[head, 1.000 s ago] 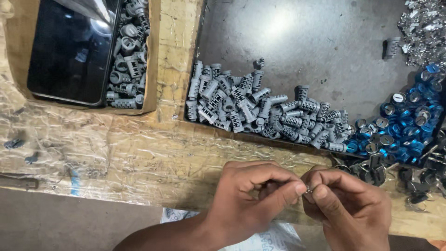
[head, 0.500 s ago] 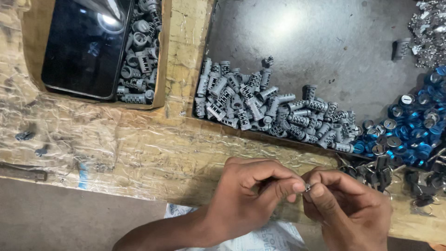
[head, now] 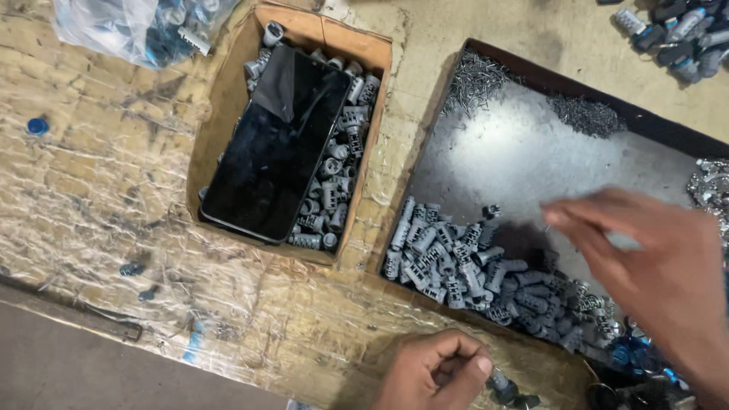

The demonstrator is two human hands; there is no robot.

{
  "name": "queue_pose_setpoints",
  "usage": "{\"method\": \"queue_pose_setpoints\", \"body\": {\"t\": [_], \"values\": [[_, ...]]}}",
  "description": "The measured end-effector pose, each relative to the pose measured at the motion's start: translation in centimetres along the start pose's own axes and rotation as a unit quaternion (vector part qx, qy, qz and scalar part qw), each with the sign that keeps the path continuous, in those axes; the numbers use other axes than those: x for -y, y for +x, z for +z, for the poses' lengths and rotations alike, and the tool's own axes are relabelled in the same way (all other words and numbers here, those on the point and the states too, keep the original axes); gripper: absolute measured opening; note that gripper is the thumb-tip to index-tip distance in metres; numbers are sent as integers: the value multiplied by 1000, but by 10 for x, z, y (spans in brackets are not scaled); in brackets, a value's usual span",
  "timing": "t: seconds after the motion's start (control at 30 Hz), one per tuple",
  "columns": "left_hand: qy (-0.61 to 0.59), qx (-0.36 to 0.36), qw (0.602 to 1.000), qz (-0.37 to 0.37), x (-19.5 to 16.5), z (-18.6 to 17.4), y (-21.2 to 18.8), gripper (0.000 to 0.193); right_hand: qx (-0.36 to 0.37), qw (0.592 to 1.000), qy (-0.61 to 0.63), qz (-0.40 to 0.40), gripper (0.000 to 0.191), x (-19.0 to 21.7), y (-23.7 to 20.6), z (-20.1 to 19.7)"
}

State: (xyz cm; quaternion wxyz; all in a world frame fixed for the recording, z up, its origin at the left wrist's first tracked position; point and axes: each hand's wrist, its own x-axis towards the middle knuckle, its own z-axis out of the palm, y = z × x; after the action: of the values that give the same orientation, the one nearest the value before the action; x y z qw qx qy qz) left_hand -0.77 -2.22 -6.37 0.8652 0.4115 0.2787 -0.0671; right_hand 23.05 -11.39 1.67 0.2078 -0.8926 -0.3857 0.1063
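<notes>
Over the metal tray (head: pixel 531 163) | right hand (head: pixel 645 266) reaching, fingers spread | left hand (head: pixel 437 372) pinching small grey part (head: pixel 501 383)

- The left hand (head: pixel 437 372) is low in the view, fingers curled, thumb pressed against the forefinger.
- The right hand (head: pixel 645 266) is stretched forward, blurred, fingers extended.

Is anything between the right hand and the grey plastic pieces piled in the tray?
Nothing visible. The right hand hovers blurred over the tray, with open air down to the grey pieces. The left hand pinches a small part apart.
</notes>
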Motion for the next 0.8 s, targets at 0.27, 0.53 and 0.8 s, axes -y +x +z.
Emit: {"method": "queue_pose_setpoints", "body": {"t": [0.27,0.53,0.8], "values": [[116,-60,985,108,46,-10,16,15,-88,966,-171,-171,22,30,105,36],[166,10,965,202,55,-16,23,20,-9,993,-85,-81,16,20,80,26],[112,-22,991,74,37,-10,17,12,30,989,-83,-116,23,-4,91,20]]}}
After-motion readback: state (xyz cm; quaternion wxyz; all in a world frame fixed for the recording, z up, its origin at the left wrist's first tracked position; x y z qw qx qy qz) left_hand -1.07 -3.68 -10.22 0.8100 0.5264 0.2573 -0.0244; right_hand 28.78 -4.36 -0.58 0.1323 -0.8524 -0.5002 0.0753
